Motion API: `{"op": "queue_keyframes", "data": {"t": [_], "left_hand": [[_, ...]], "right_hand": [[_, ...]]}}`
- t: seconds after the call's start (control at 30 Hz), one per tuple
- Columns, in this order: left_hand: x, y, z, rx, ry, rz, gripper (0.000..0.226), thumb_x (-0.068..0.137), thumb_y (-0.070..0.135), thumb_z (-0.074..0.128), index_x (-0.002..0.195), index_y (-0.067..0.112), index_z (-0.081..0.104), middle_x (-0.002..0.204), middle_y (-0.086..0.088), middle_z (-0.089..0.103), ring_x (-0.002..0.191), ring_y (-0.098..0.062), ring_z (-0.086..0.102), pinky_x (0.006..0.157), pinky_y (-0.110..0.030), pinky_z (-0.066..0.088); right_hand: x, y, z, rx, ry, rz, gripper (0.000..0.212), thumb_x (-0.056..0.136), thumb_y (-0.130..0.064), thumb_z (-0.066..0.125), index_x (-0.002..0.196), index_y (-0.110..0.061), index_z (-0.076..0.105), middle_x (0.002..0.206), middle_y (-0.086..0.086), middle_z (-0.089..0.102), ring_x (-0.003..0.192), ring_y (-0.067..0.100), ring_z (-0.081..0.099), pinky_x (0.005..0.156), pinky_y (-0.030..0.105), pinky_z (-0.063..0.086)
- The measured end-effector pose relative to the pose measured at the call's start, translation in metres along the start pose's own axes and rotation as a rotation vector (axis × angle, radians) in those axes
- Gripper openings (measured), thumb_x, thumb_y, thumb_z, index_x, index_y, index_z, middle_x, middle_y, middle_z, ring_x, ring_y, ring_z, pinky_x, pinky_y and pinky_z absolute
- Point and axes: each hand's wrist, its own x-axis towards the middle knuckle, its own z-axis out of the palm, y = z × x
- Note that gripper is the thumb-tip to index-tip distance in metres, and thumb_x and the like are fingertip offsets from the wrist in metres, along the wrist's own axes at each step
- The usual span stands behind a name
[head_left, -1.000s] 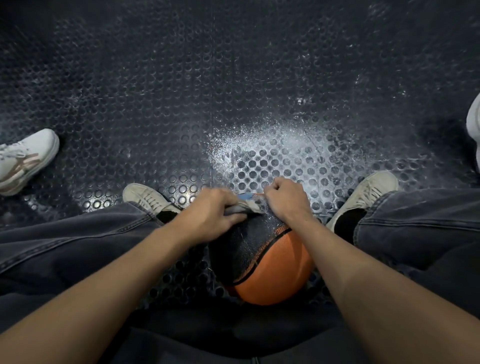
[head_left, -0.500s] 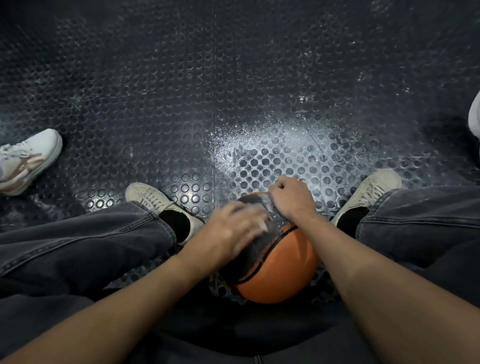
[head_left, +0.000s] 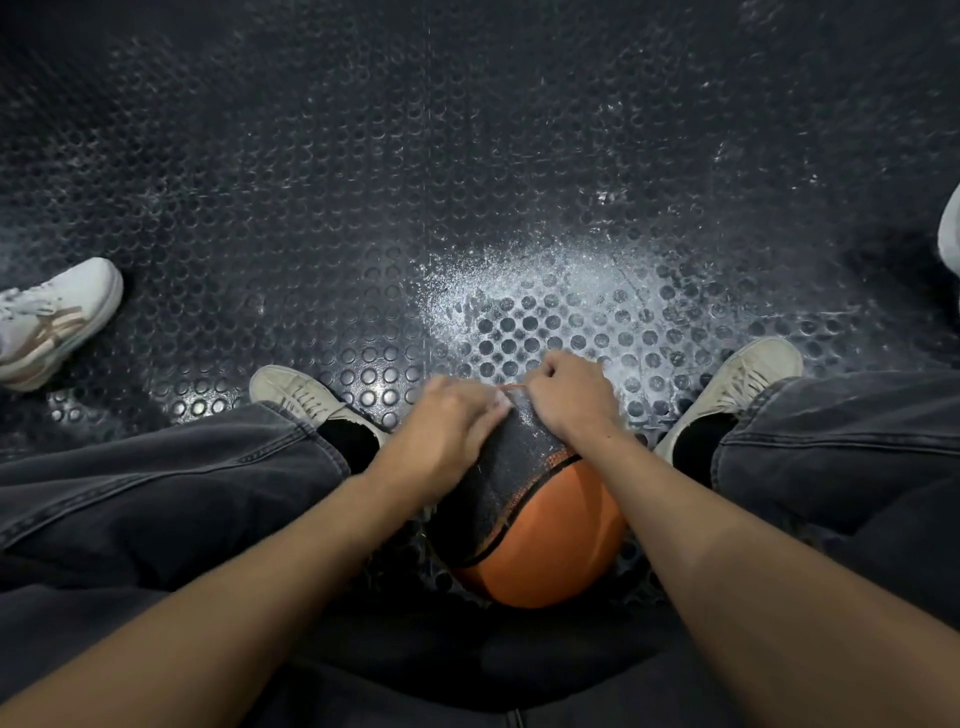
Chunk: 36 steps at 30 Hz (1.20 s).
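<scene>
An orange and black basketball (head_left: 545, 540) sits on the floor between my legs. My left hand (head_left: 441, 436) lies on its upper left side, fingers bent over a small pale cloth (head_left: 502, 401) of which only a corner shows at the fingertips. My right hand (head_left: 569, 397) is curled over the far top of the ball and grips it there. The two hands almost touch at the top of the ball. Most of the cloth is hidden under my left hand.
The floor (head_left: 467, 182) is dark studded rubber with a whitish dusty patch (head_left: 545, 296) just beyond the ball. My pale sneakers (head_left: 298, 392) (head_left: 748, 376) flank the ball. Another person's white shoe (head_left: 52, 322) is at far left, and another white shoe (head_left: 950, 228) at the right edge.
My left hand slid down over the ball's left side with the cloth, then came back up toward the top. The right hand stayed curled on the ball's far top.
</scene>
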Motion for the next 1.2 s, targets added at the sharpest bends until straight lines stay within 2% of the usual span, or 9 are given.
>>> {"op": "queue_keyframes", "data": {"t": [0.07,0.13,0.33,0.5,0.63,0.77,0.83,1.03,1.2], "left_hand": [[-0.022,0.014,-0.001,0.023,-0.073,0.294,0.026,0.1,0.032,0.045,0.109,0.023,0.067,0.126,0.01,0.061,0.097,-0.011,0.044,0.085,-0.02,0.039],[-0.03,0.01,-0.002,0.03,-0.142,0.455,0.031,0.1,0.035,0.044,0.12,0.022,0.065,0.136,0.011,0.055,0.101,-0.016,0.047,0.092,-0.023,0.04],[0.019,-0.002,-0.004,-0.085,0.05,-0.294,0.028,0.095,0.033,0.055,0.114,0.015,0.066,0.125,-0.004,0.054,0.113,-0.015,0.049,0.104,-0.033,0.038],[-0.002,0.004,-0.021,-0.082,-0.019,-0.006,0.031,0.088,0.03,0.069,0.116,0.018,0.067,0.107,0.006,0.066,0.092,-0.008,0.061,0.09,-0.029,0.05],[-0.015,0.003,-0.017,0.004,-0.044,0.269,0.023,0.09,0.021,0.064,0.109,0.012,0.071,0.103,0.002,0.066,0.093,-0.007,0.06,0.086,-0.018,0.046],[0.018,0.0,-0.016,0.033,0.043,-0.073,0.02,0.093,0.015,0.058,0.077,0.01,0.068,0.074,0.001,0.061,0.066,-0.01,0.05,0.064,-0.027,0.04],[0.028,-0.001,-0.013,0.016,0.011,-0.23,0.031,0.095,0.015,0.056,0.064,0.016,0.059,0.065,0.001,0.056,0.059,-0.012,0.05,0.054,-0.019,0.035],[-0.006,0.015,-0.014,0.028,-0.06,0.172,0.016,0.093,0.017,0.059,0.097,0.012,0.074,0.092,0.003,0.065,0.086,-0.01,0.055,0.08,-0.021,0.041],[0.026,0.001,-0.014,-0.034,0.011,-0.278,0.027,0.095,0.017,0.057,0.069,0.019,0.064,0.072,0.003,0.058,0.067,-0.012,0.052,0.066,-0.027,0.047]], "right_hand": [[0.0,0.001,-0.002,0.008,0.011,0.014,0.022,0.098,-0.025,0.052,0.077,-0.021,0.049,0.092,-0.003,0.063,0.059,0.012,0.044,0.055,0.024,0.04],[0.001,0.001,-0.006,0.017,-0.008,0.006,0.022,0.099,-0.026,0.053,0.078,-0.02,0.051,0.084,-0.006,0.057,0.06,0.011,0.045,0.057,0.024,0.042],[-0.003,-0.006,-0.002,0.029,-0.042,-0.046,0.016,0.095,-0.02,0.055,0.08,-0.017,0.057,0.08,-0.003,0.062,0.06,0.01,0.047,0.055,0.023,0.037],[-0.009,-0.014,-0.01,-0.026,0.094,0.011,0.018,0.097,-0.025,0.055,0.081,-0.02,0.06,0.073,-0.004,0.06,0.056,0.009,0.046,0.053,0.023,0.038],[-0.02,-0.002,-0.019,-0.057,0.199,0.262,0.024,0.096,-0.027,0.05,0.077,-0.016,0.058,0.067,-0.003,0.052,0.057,0.013,0.043,0.073,0.031,0.047],[-0.029,0.002,-0.017,0.041,0.095,0.265,0.032,0.095,-0.022,0.048,0.063,-0.018,0.05,0.059,-0.002,0.044,0.053,0.017,0.041,0.054,0.025,0.035],[-0.029,0.0,-0.015,0.075,0.122,0.256,0.034,0.093,-0.022,0.049,0.059,-0.02,0.047,0.058,-0.002,0.045,0.054,0.019,0.045,0.054,0.027,0.036],[-0.023,0.01,-0.023,0.091,0.062,0.161,0.041,0.097,-0.027,0.052,0.057,-0.02,0.05,0.051,-0.006,0.043,0.047,0.014,0.039,0.05,0.025,0.032],[-0.018,0.002,-0.013,0.065,0.066,0.147,0.045,0.097,-0.028,0.052,0.054,-0.022,0.043,0.048,-0.007,0.038,0.043,0.013,0.035,0.054,0.026,0.041]]}}
